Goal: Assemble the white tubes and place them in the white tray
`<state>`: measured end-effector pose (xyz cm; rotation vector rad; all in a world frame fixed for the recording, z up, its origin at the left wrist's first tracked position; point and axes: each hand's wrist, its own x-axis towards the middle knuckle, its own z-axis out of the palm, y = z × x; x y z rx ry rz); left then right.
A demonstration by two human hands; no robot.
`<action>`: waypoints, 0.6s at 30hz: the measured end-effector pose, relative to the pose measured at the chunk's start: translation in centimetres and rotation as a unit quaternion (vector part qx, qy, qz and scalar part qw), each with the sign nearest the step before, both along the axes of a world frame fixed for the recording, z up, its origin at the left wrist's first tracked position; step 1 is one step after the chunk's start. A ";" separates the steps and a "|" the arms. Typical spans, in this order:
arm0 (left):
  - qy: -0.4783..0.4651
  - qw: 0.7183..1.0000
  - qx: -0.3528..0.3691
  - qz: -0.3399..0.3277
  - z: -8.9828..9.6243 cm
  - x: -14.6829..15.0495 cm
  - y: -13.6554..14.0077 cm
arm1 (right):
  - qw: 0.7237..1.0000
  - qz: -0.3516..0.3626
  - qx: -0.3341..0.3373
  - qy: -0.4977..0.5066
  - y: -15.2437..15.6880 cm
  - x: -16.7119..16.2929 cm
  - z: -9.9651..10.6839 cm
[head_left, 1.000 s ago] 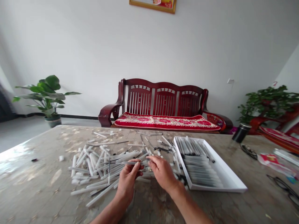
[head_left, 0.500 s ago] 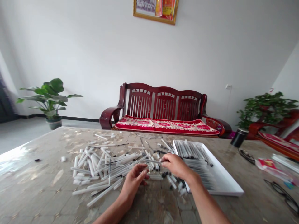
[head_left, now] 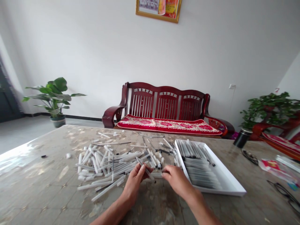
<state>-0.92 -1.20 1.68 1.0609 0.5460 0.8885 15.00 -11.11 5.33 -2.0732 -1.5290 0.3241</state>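
Between the thumb and fingers of my left hand (head_left: 136,178) is a slim, translucent pen (head_left: 148,172), tilted with its lower end toward me and a dark tip there. Close by on the right, my right hand (head_left: 177,178) has its fingertips pinched together just above the table; anything small in them is too hard to make out. A loose pile of white pen barrels (head_left: 99,161), mixed with thin dark refills (head_left: 112,168), lies left of and beyond my left hand. Small black-ended pieces (head_left: 159,164) lie beyond the gap between my hands.
Right of my right hand is a shallow white box (head_left: 225,175) with rows of pens (head_left: 201,173) in it. A black canister (head_left: 242,137), eyeglasses (head_left: 284,192) and a plastic packet (head_left: 274,168) rest at the table's right. A wooden bench (head_left: 167,103) stands behind the table.
The slim pen that was at my right fingertips is now in my left hand, whose fingers have closed on it. My right hand has come lower, nearer me.
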 end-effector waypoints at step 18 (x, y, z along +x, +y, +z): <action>0.415 0.819 0.396 -0.012 -0.5 -0.9 0.8 | 0.984 -0.046 -0.028 -0.170 0.9 0.6 0.5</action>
